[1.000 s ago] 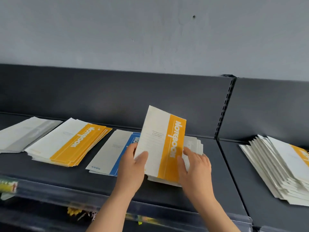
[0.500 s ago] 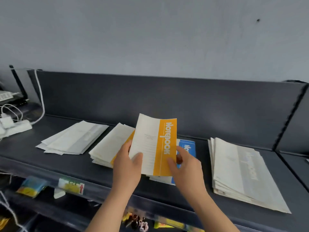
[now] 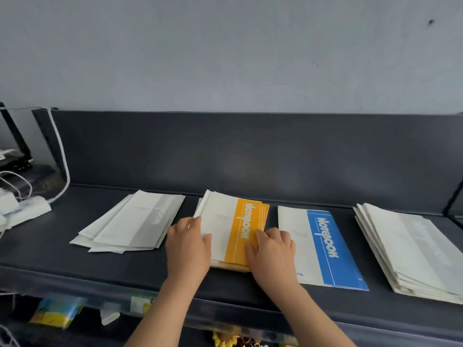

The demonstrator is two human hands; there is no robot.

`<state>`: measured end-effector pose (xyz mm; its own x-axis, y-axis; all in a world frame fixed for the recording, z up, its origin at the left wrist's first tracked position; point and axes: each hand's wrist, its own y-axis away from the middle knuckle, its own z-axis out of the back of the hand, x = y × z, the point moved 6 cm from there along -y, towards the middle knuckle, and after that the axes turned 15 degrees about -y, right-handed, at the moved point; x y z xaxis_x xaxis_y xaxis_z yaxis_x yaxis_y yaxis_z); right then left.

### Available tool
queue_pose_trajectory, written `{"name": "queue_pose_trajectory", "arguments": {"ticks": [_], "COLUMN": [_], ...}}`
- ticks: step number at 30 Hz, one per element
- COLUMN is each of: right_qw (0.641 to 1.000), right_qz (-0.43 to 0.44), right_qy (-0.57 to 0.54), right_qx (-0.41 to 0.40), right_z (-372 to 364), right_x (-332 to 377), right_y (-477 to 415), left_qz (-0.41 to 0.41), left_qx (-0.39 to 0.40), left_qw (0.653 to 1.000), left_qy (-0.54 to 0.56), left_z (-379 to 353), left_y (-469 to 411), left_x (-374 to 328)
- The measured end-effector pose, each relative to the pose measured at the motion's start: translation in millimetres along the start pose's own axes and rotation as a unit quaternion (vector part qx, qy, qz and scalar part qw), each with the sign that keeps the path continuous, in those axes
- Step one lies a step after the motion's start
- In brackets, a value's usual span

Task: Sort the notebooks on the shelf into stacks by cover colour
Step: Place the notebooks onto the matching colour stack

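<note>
Dark shelf [image 3: 100, 266], waist height, four lots of notebooks in a row. Centre: orange stack [image 3: 264, 214], its lower covers fanned slightly toward 3 o'clock. The top orange notebook [image 3: 225, 229] lies flat on it, white half at 9 o'clock, orange band at 3 o'clock. Both hands are on this notebook, apart, one at each side of it. Left hand [image 3: 188, 246] holds its 9 o'clock edge, thumb laid on the white cover, fingers curled at the edge. Right hand [image 3: 273, 251] grips at the 3 o'clock edge near the front corner, thumb on the orange band, fingers bent over the side. Blue notebook [image 3: 323, 246] lies flat just beside the stack at 3 o'clock, not touching it; the right wrist passes over its near corner. Grey pile [image 3: 135, 221] at 9 o'clock of the stack, loosely fanned. Second grey pile [image 3: 411, 249] beyond the blue one, thicker, edges stepped. Far 9 o'clock end of the shelf: white power strip [image 3: 27, 211] with a white cable [image 3: 62, 166] running up from it.
</note>
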<state>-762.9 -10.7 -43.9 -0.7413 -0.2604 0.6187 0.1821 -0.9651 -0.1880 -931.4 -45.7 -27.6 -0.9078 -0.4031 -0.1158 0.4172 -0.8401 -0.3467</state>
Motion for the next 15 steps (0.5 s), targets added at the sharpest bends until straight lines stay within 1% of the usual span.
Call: {"name": "queue_pose_trajectory", "arguments": {"ticks": [4,7,12,15], "right_qw": [1.0,0.999,0.997,0.995], "right_qz": [0.013,0.026,0.034,0.028], "right_qy": [0.023,0.002,-0.001,-0.002], "right_qx": [-0.011,-0.031,-0.068,-0.094], "right_z": [5,22,56,80], "right_x": [3,3,-18,-45], "right_y": [2,6,18,29], "left_qz": [-0.027,-0.056,-0.105,-0.133], "left_qx": [-0.035,-0.071,-0.043,-0.021], "left_qw": [0.999,0.996,0.989,0.984], "left_qy": [-0.018,-0.006,0.097,0.117], "left_z": [5,16,24,22], "left_y": [2,4,18,29], "left_x": [0,-9,-54,-88]}}
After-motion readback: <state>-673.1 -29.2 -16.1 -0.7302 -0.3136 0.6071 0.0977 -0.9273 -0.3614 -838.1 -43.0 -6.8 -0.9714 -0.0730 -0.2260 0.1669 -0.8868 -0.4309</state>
